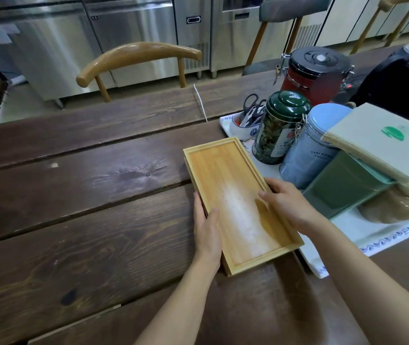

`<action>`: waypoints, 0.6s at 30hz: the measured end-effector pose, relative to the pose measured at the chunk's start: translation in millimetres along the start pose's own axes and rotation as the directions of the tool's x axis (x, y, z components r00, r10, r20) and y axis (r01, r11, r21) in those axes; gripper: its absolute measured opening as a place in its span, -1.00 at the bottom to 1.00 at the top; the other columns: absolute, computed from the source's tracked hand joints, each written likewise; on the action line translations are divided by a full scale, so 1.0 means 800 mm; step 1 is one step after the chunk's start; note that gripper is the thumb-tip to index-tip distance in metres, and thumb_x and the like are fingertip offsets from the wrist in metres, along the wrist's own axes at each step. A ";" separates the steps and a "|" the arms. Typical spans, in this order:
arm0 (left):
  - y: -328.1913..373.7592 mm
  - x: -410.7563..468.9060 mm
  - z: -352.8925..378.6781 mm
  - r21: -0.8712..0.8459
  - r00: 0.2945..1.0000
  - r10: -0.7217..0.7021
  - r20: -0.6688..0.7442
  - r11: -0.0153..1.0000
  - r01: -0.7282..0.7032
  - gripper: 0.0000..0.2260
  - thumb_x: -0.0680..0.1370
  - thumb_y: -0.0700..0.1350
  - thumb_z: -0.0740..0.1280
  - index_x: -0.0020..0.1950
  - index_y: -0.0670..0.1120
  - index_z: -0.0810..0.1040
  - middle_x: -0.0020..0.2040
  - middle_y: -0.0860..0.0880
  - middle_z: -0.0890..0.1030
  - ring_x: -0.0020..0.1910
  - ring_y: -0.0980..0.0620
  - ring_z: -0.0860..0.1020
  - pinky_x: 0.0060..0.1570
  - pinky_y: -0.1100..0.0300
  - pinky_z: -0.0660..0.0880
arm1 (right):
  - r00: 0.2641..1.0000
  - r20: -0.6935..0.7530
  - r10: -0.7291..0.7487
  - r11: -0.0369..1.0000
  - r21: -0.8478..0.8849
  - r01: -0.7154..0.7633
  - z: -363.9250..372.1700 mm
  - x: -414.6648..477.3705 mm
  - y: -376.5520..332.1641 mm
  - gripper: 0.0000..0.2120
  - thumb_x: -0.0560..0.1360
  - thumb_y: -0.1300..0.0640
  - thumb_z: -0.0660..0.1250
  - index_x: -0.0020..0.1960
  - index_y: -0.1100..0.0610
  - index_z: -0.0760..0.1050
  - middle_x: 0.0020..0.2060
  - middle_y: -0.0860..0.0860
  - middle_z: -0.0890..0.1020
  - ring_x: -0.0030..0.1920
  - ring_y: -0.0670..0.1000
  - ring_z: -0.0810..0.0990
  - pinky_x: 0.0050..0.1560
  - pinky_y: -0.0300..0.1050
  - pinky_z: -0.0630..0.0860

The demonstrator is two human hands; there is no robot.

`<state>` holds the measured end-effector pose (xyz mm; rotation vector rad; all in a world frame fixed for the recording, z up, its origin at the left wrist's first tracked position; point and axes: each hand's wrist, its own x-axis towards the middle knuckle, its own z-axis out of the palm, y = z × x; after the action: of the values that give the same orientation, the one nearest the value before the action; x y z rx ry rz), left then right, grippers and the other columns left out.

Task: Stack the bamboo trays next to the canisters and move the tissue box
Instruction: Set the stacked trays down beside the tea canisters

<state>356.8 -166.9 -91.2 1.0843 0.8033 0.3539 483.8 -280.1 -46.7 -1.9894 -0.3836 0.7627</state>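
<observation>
Because the bamboo tray [238, 202] looks stiff, light and smooth-sided, the long rims seem the safest place to take it. The left hand [207, 229] clasps the near left rim, thumb inside, while the right hand [289, 205] curls over the right rim; each grip is closed on the tray. It lies on the desk [74, 195], just beside the green canister [279, 127] and blue canister [307, 148].

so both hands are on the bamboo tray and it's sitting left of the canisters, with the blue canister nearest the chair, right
Not quite. In the head view the red canister is nearest the chair; the blue canister sits closer to the person. Both the left hand and right hand do hold the bamboo tray, left of the canisters.
</observation>
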 end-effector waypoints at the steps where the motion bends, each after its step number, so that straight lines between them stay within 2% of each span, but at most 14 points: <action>1: 0.000 0.000 0.001 0.005 1.000 0.003 -0.002 1.000 -0.003 -0.48 0.57 -0.13 0.18 0.47 0.22 0.12 0.45 0.00 0.34 0.38 -0.04 0.35 0.36 -0.16 0.29 | 1.000 -0.007 -0.006 1.000 0.004 0.006 -0.001 0.000 0.002 -0.74 0.52 0.20 0.23 -0.17 -0.19 0.43 -0.18 -0.28 0.50 -0.19 -0.30 0.50 -0.21 -0.34 0.29; 3: 0.002 -0.001 0.000 0.012 1.000 0.008 0.001 1.000 -0.008 -0.47 0.58 -0.14 0.19 0.48 0.20 0.13 0.45 0.00 0.34 0.38 -0.03 0.35 0.36 -0.16 0.29 | 1.000 -0.008 -0.009 1.000 0.020 0.009 -0.004 -0.001 0.005 -0.75 0.52 0.20 0.24 -0.14 -0.17 0.45 -0.14 -0.25 0.52 -0.17 -0.31 0.51 -0.19 -0.36 0.31; 5: 0.005 -0.002 -0.004 0.049 1.000 0.009 0.017 0.999 -0.009 -0.47 0.57 -0.13 0.21 0.48 0.19 0.13 0.45 0.02 0.35 0.38 -0.01 0.35 0.36 -0.15 0.30 | 1.000 -0.021 0.006 1.000 -0.008 -0.006 -0.007 -0.005 0.004 -0.81 0.52 0.16 0.26 0.06 -0.09 0.49 0.02 -0.15 0.54 -0.01 -0.22 0.50 0.00 -0.28 0.38; 7: 0.011 -0.005 -0.012 0.133 0.999 0.024 0.034 0.991 -0.028 -0.46 0.55 -0.10 0.25 0.48 0.17 0.15 0.46 0.02 0.33 0.39 0.00 0.33 0.37 -0.12 0.29 | 0.997 -0.077 0.000 0.995 -0.101 -0.008 -0.007 -0.011 -0.003 -0.60 0.51 0.09 0.28 0.33 0.09 0.35 0.24 0.00 0.48 0.22 -0.02 0.44 0.23 -0.07 0.36; 8: 0.015 -0.006 -0.019 0.184 0.999 0.037 0.036 0.982 -0.043 -0.45 0.54 -0.09 0.26 0.48 0.15 0.15 0.47 0.02 0.31 0.41 0.01 0.30 0.38 -0.08 0.27 | 0.994 -0.105 -0.022 0.985 -0.173 0.003 -0.005 -0.014 -0.008 -0.53 0.51 0.06 0.28 0.37 0.12 0.28 0.30 0.06 0.45 0.27 0.05 0.42 0.27 0.01 0.36; 11: 0.034 -0.013 -0.048 0.362 0.996 0.087 0.007 0.929 -0.084 -0.44 0.54 -0.03 0.27 0.49 0.11 0.13 0.52 0.05 0.20 0.46 0.05 0.18 0.40 0.03 0.17 | 0.973 -0.136 -0.186 0.911 -0.394 0.119 0.009 -0.024 -0.032 -0.51 0.49 0.02 0.29 0.35 0.15 0.29 0.30 0.15 0.47 0.22 0.07 0.44 0.19 0.05 0.38; 12: 0.042 -0.017 -0.063 0.426 0.993 0.120 0.005 0.898 -0.110 -0.44 0.54 0.00 0.27 0.50 0.10 0.13 0.52 0.05 0.19 0.47 0.06 0.17 0.40 0.04 0.15 | 0.962 -0.128 -0.241 0.875 -0.457 0.159 0.017 -0.026 -0.040 -0.52 0.49 0.01 0.29 0.34 0.16 0.31 0.28 0.16 0.49 0.18 0.07 0.45 0.15 0.02 0.38; 14: 0.061 -0.027 -0.097 0.569 0.980 0.197 0.020 0.804 -0.173 -0.45 0.55 0.05 0.24 0.50 0.08 0.13 0.52 0.05 0.20 0.47 0.05 0.16 0.41 0.04 0.14 | 0.942 -0.091 -0.322 0.771 -0.602 0.206 0.037 -0.031 -0.058 -0.47 0.49 -0.02 0.28 0.36 0.19 0.26 0.29 0.19 0.47 0.24 0.14 0.43 0.21 0.06 0.37; 18: 0.102 -0.059 -0.183 0.839 0.936 0.348 0.044 0.496 -0.224 -0.46 0.55 0.09 0.21 0.49 0.00 0.17 0.51 -0.02 0.25 0.47 0.00 0.19 0.46 0.00 0.13 | 0.909 0.021 -0.416 0.648 -0.694 0.313 0.099 -0.049 -0.094 -0.40 0.48 -0.07 0.26 0.40 0.19 0.20 0.32 0.20 0.43 0.28 0.20 0.39 0.23 0.08 0.36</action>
<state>227.6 -64.9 -33.0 2.1625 0.9318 0.3205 405.2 -210.9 2.9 -2.5089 -1.0806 0.2034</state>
